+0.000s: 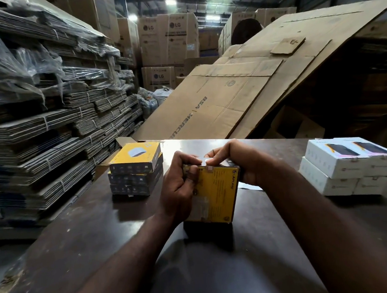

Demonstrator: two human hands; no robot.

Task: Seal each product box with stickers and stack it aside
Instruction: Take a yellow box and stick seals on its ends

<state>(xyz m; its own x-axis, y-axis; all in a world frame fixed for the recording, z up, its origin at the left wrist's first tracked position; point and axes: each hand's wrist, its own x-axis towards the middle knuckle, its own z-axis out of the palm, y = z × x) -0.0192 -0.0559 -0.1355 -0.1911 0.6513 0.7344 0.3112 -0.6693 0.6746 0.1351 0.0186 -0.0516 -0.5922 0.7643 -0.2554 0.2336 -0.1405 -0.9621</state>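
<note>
Sealing step: my left hand (179, 188) curls round the upright yellow cardboard box (216, 194), right hand (236, 164) pinches a white sticker (203, 161) at its top edge; next I'd press it flat.

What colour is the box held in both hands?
The held box is yellow with black print, best seen in the head view.

Dark glossy worktop (80, 232). Left: stack of three yellow-and-black boxes (136, 170). Centre: yellow box (215, 190) standing on end. Right: white boxes (339, 169), two layers, two per layer.
</note>
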